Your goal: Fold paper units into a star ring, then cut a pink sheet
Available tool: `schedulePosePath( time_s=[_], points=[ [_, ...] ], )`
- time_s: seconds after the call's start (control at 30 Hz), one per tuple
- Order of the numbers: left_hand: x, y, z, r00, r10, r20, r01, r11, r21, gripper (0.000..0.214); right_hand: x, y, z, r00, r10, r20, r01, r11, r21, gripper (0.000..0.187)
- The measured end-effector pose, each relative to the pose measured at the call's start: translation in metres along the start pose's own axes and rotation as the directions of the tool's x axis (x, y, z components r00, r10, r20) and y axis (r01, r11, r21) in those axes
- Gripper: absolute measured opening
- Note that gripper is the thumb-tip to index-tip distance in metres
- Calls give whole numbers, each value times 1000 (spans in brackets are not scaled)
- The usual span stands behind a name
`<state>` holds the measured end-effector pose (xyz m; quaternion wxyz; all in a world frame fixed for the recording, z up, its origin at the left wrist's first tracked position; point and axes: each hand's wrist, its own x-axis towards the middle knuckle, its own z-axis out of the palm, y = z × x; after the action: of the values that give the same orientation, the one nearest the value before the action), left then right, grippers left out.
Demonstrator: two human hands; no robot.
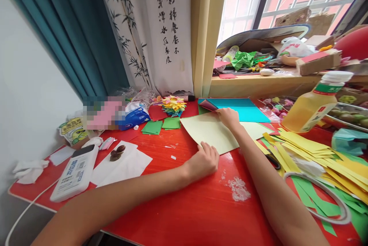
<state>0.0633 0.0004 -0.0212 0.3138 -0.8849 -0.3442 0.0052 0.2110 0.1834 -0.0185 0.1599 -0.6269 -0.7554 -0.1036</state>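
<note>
A pale yellow-green sheet of paper lies tilted on the table, its left part lifted and curved. My left hand is closed at its near edge, fingers curled over the paper. My right hand pinches at the far edge, beside the curled corner of a dark reddish-purple sheet. Which layers its fingertips grip is hard to see. Blue paper lies flat behind this hand, and another part of pale paper shows right of my right wrist.
Small green paper squares and a folded-paper piece lie at the back. On the left are a tissue with brown items and a white device. Yellow strips, a tape ring and a juice bottle stand right.
</note>
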Motion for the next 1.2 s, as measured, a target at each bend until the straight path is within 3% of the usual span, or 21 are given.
schedulePosePath(
  time_s=[0.17,0.33,0.43,0.53,0.67,0.77,0.83,0.87,0.97,1.03,1.1,1.2],
  points=[
    [-17,0,-8,992,117,-51,-118,993,-29,34,-1,0,1,1000,18,7,-18,999,35,33],
    [-13,-25,-9,991,52,120,-7,937,-349,22,-1,3,3,999,33,0,-33,998,54,34],
    [-11,-42,-7,978,-31,206,149,796,-586,22,0,5,5,999,41,-3,-41,997,65,33],
    [-9,-56,-5,960,-22,280,239,588,-773,24,0,6,6,999,45,-3,-45,996,74,33],
    [-4,-66,-5,932,-5,363,337,383,-860,24,0,6,6,999,50,-6,-49,995,84,32],
    [0,-68,-7,903,54,427,391,312,-866,23,-1,6,6,998,57,-3,-56,995,88,33],
    [1,-67,-7,905,36,424,384,361,-850,20,-1,6,7,998,60,1,-60,994,90,33],
    [1,-65,-6,921,-2,390,353,431,-831,18,-1,6,7,998,62,4,-62,994,91,33],
    [-3,-58,0,980,-99,174,189,738,-648,27,-1,6,7,998,66,17,-67,993,94,34],
    [-5,-55,5,997,-51,54,70,888,-455,30,-1,6,7,998,66,22,-68,993,95,34],
    [-4,-55,10,999,51,9,-46,956,-289,29,1,7,6,998,64,26,-66,993,96,34],
    [6,-60,9,985,170,-16,-171,980,-99,30,4,8,5,997,63,37,-66,994,93,32]
  ],
)
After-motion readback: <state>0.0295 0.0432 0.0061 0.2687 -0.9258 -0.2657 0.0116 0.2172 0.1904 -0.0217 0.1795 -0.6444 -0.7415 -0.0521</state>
